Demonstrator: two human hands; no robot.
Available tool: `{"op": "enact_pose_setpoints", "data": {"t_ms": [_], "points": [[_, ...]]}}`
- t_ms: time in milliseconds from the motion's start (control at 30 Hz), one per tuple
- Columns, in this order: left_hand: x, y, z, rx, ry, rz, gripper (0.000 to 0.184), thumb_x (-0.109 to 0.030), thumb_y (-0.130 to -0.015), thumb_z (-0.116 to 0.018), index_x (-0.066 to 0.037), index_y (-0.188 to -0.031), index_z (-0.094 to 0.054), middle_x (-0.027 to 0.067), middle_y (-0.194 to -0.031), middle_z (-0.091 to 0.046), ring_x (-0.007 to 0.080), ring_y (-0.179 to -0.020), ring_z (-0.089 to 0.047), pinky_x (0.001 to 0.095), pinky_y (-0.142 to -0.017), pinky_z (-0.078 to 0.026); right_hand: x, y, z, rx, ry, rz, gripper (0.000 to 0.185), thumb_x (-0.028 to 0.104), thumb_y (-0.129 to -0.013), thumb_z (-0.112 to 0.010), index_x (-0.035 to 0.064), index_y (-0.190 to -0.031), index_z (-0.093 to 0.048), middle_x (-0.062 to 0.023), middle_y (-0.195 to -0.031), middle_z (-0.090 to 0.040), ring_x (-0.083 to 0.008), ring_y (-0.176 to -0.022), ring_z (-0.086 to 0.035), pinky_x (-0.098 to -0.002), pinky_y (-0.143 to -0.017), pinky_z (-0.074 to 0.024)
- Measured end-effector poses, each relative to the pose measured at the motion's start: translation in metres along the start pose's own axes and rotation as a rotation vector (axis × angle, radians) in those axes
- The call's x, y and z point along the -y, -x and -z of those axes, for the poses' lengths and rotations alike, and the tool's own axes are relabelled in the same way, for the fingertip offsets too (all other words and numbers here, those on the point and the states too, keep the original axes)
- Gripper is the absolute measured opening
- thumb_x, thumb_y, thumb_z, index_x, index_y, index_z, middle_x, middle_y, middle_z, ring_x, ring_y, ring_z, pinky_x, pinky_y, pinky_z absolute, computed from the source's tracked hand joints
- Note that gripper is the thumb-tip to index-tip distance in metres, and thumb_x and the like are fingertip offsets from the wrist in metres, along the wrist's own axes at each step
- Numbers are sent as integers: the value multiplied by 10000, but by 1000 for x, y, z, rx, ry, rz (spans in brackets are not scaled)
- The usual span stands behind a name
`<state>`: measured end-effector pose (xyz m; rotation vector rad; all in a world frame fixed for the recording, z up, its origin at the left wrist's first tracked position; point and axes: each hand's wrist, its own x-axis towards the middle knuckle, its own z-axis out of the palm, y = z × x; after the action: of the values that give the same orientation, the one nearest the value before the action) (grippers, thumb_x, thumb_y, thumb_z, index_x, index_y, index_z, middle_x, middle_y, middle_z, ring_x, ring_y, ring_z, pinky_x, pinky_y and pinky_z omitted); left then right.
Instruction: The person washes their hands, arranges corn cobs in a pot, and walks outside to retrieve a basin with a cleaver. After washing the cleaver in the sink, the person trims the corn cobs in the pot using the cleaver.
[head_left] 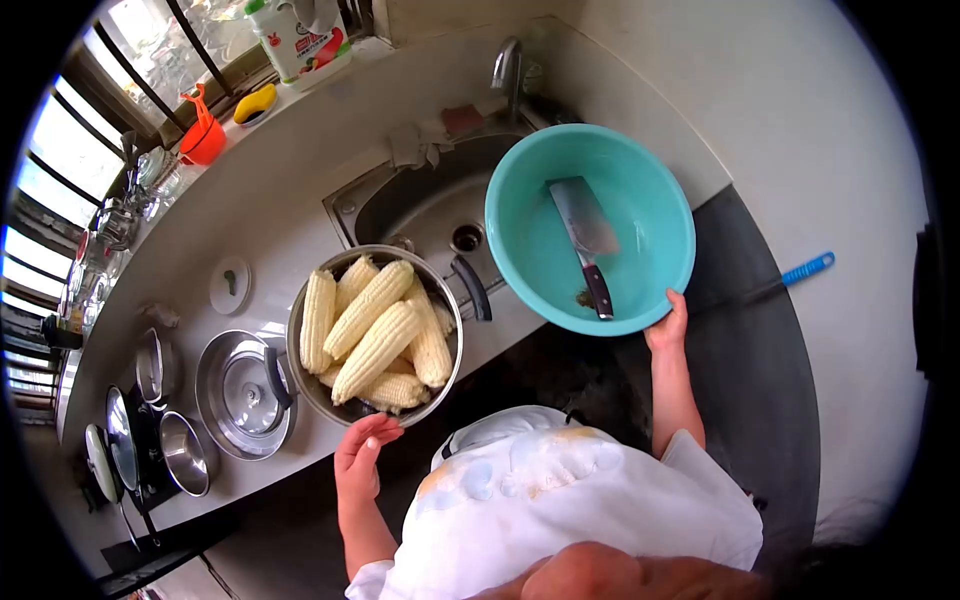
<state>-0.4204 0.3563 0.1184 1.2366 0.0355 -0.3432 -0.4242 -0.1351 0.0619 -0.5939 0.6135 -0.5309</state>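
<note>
I have the right hand gripping the rim of the green basin at its five o'clock. The left hand, fingers loosely bent, nothing visible in them, is at six o'clock of the pot of corn; I can't tell whether they touch. The knife lies loose in the basin, handle toward six. A one-handed tilt could, I judge, slide it about. The sink is at nine from the basin.

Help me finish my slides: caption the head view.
Right hand holding a teal basin with a cleaver inside; left hand beside a pot of corn.
</note>
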Motion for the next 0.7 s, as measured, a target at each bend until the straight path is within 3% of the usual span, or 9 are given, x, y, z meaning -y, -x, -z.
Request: {"op": "enact_pose_setpoints", "data": {"t_ms": [200, 267, 367, 433, 500, 567, 700], "points": [[-52, -51, -46, -26, -266, -50, 284, -104, -848, -528, 42, -1092, -546, 130, -1012, -616, 200, -970, -577, 321, -879, -428, -34, -108, -28, 9, -3, -129, 499, 205, -800, -548, 20, -1248, -430, -103, -1228, -503, -279, -1133, -470, -426, -987, -352], [-91, -82, -57, 45, -761, -265, 259, -103, -832, -541, 25, -1055, -572, 123, -1002, -620, 224, -962, -579, 341, -860, -429, -36, -120, -42, -22, 63, -189, 473, 190, -798, -556, -2, -1216, -446, -110, -1198, -511, -273, -1108, -481, -422, -961, -375], [-125, -164, -97, 63, -1116, -333, 238, -104, -788, -572, -15, -1008, -595, 136, -966, -609, 297, -933, -568, 371, -831, -436, -36, -143, -40, -27, 46, -259, 509, 186, -799, -548, 14, -1257, -408, -116, -1236, -479, -285, -1138, -454, -443, -974, -359], [-110, -244, -114, 130, -1391, -391, 224, -110, -757, -592, -32, -966, -601, 137, -960, -595, 330, -926, -548, 394, -818, -446, -33, -153, -42, -22, 42, -292, 512, 180, -799, -542, 18, -1264, -402, -118, -1246, -472, -288, -1148, -446, -440, -979, -354], [-68, -324, -110, 275, -1711, -483, 281, -138, -742, -569, -66, -1011, -603, 94, -1034, -582, 294, -990, -532, 393, -839, -443, -30, -154, -30, -27, 52, -289, 516, 180, -801, -532, 11, -1269, -396, -122, -1247, -473, -291, -1144, -451, -436, -978, -354], [-31, -392, -119, 345, -2028, -281, 318, -154, -769, -518, -96, -1074, -586, 71, -1180, -505, 274, -1108, -467, 412, -854, -435, -20, -146, -23, -15, 62, -297, 518, 189, -804, -513, 1, -1271, -391, -128, -1235, -482, -293, -1131, -464, -430, -973, -358], [44, -503, -135, 334, -2024, -138, 380, -252, -834, -512, -158, -1202, -518, 78, -1308, -410, 299, -1181, -413, 477, -911, -392, -1, -147, -6, 22, 132, -316, 514, 228, -800, -492, -4, -1251, -414, -132, -1191, -517, -289, -1091, -496, -419, -947, -387]]}}
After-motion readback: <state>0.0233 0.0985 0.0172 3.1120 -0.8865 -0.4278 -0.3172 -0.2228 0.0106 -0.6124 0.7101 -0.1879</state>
